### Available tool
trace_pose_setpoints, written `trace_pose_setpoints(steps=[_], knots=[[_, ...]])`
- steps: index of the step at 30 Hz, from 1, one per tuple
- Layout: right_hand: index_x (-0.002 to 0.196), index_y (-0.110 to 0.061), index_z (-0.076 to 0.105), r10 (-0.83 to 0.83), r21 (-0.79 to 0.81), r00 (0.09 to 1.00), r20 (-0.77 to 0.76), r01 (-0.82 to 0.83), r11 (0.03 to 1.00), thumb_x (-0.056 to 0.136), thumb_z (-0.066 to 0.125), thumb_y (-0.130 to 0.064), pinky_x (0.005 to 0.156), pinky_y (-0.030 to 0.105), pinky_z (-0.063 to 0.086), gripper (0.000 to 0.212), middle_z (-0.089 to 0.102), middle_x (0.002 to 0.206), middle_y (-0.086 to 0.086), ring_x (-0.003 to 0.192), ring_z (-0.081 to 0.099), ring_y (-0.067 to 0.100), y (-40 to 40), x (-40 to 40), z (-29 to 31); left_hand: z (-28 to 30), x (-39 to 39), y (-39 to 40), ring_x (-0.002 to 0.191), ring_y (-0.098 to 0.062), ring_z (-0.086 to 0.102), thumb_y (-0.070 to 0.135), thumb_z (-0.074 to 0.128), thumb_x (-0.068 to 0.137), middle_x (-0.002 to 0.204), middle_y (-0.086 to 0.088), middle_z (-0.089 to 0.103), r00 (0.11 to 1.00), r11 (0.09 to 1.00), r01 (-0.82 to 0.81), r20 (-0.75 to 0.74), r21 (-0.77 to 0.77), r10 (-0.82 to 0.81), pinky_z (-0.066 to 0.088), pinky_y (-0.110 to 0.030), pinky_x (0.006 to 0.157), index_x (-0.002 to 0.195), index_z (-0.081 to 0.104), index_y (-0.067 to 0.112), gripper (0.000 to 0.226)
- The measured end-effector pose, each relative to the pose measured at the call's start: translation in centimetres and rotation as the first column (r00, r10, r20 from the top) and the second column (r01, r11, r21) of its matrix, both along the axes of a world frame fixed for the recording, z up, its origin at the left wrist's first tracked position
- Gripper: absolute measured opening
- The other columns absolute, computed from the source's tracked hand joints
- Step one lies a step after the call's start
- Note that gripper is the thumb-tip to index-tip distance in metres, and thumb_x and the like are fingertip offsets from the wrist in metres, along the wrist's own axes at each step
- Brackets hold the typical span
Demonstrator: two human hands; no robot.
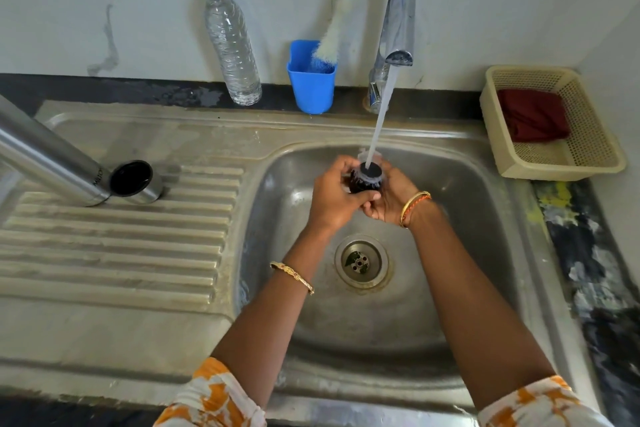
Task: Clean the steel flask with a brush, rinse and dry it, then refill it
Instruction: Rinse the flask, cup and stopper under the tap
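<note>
Rinsing looks to be the step in hand: both hands meet under the running tap (398, 24), at about twelve o'clock of the sink basin (478, 218). The left hand (332, 199) and the right hand (391, 198) curl round a small dark stopper (365, 178), apparently the flask's inner lid, and the stream (379, 121) falls straight onto its top.

The steel flask (45, 152) itself is not being washed now; it leans on the ribbed drainboard (121, 246), at nine o'clock from the hands and well apart from them, its mouth down toward the ribs. Touching that end lies a steel cap (135, 180) with a black inside.

Next, I judge, the stopper needs turning so water reaches every side, then setting down on the drainboard before the flask is taken up. The wet plastic may slip, so a firm pinch is wanted.

Around the basin: a bottle brush (334, 31) stands in a blue cup (311, 87) at eleven o'clock from the hands, a full clear water bottle (232, 48) just beside it at ten, likely for the refill. A cream basket (595, 156) holding a dark red cloth (533, 118) sits at two o'clock, presumably for drying. Nothing blocks the reach to either; only the stream stands between the hands and the brush.
</note>
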State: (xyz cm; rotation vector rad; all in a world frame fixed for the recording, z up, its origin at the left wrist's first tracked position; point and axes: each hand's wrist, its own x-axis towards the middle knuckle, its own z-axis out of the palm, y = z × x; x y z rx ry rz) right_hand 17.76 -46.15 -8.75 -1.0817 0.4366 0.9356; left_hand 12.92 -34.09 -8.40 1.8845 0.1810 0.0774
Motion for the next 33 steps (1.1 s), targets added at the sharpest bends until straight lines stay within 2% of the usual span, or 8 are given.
trace_pose_setpoints(steps=[2,6,11,15,20,25,29,33], knots=[[0.108,-0.007,0.055,-0.025,0.027,0.999,0.027,0.024,0.999,0.094,0.044,-0.050,0.040,0.020,0.049,0.046,0.058,0.081,0.007,0.039,0.050,0.008,-0.5,-0.3,-0.1,-0.4,-0.1,-0.4,0.099,-0.012,0.057,0.016,0.089,0.064,0.104,0.006,0.060,0.998,0.991,-0.059,0.043,0.117,0.054,0.050,-0.023,0.084,0.104,0.059,0.018,0.050],[0.093,-0.006,0.057,-0.039,0.018,0.999,-0.003,0.039,0.999,0.101,0.033,-0.036,0.035,0.017,0.046,0.040,0.064,0.062,0.006,0.035,0.053,0.008,-0.6,-0.2,0.0,-0.5,0.0,-0.5,0.109,-0.022,0.052,0.023,0.090,0.062,0.112,-0.003,0.057,0.992,0.979,0.014,0.118,0.202,-0.039,0.047,-0.032,0.090,0.110,0.062,0.016,0.056],[0.075,-0.008,0.055,0.006,0.010,0.996,-0.087,-0.005,1.000,0.100,0.031,-0.034,0.028,0.011,0.031,0.044,0.051,0.043,0.001,0.030,0.044,0.009,0.0,-0.6,0.7,0.1,0.8,0.4,0.120,-0.018,0.050,0.034,0.087,0.066,0.125,-0.005,0.053,0.981,0.983,0.181,-0.081,0.042,-0.177,0.046,-0.032,0.102,0.131,0.055,0.017,0.075],[0.069,-0.009,0.048,0.224,-0.116,0.972,-0.066,-0.230,0.966,0.098,0.023,-0.046,0.029,0.009,0.022,0.053,0.048,0.043,0.003,0.027,0.033,0.005,0.2,-0.7,1.5,1.1,0.1,0.0,0.098,0.000,0.060,0.021,0.077,0.082,0.112,0.008,0.059,0.974,0.975,0.185,-0.111,-0.120,-0.199,0.053,-0.019,0.088,0.131,0.057,0.018,0.053],[0.075,-0.006,0.062,0.470,-0.444,0.882,0.021,-0.413,0.795,0.093,0.009,-0.068,0.031,0.011,0.027,0.084,0.063,0.053,0.005,0.029,0.039,0.007,-0.2,-0.4,3.1,1.0,0.3,-0.8,0.085,-0.010,0.065,0.028,0.078,0.081,0.098,0.005,0.065,0.977,0.951,-0.101,-0.211,-0.291,0.039,0.056,-0.018,0.063,0.099,0.062,0.021,0.025],[0.066,-0.005,0.058,0.271,-0.627,0.912,0.308,-0.019,0.779,0.100,0.028,-0.049,0.044,0.017,0.045,0.063,0.060,0.049,0.004,0.044,0.057,0.015,-0.8,-1.6,4.2,2.5,2.1,-1.3,0.095,-0.026,0.069,0.037,0.071,0.085,0.107,-0.018,0.068,0.841,0.713,-0.362,-0.540,-0.600,-0.027,0.059,-0.032,0.078,0.112,0.061,0.004,0.044],[0.095,-0.012,0.064,0.208,-0.576,0.697,0.687,0.346,0.741,0.092,0.058,-0.017,0.067,0.034,0.060,0.008,0.066,0.087,0.002,0.080,0.067,0.020,-1.8,-3.4,3.5,3.9,2.3,-0.5,0.085,-0.026,0.068,0.029,0.068,0.089,0.102,-0.019,0.065,0.837,0.537,-0.410,-0.537,-0.737,-0.099,0.060,-0.037,0.071,0.102,0.058,0.007,0.027],[0.110,-0.015,0.064,0.156,-0.461,0.661,0.734,0.316,0.829,0.083,0.070,-0.014,0.079,0.040,0.058,0.028,0.068,0.101,0.002,0.094,0.067,0.021,-1.8,-4.0,3.5,4.0,1.8,-0.2,0.087,-0.024,0.066,0.028,0.066,0.090,0.096,-0.016,0.065,0.860,0.495,-0.395,-0.501,-0.774,-0.098,0.059,-0.035,0.074,0.100,0.060,0.006,0.025]])
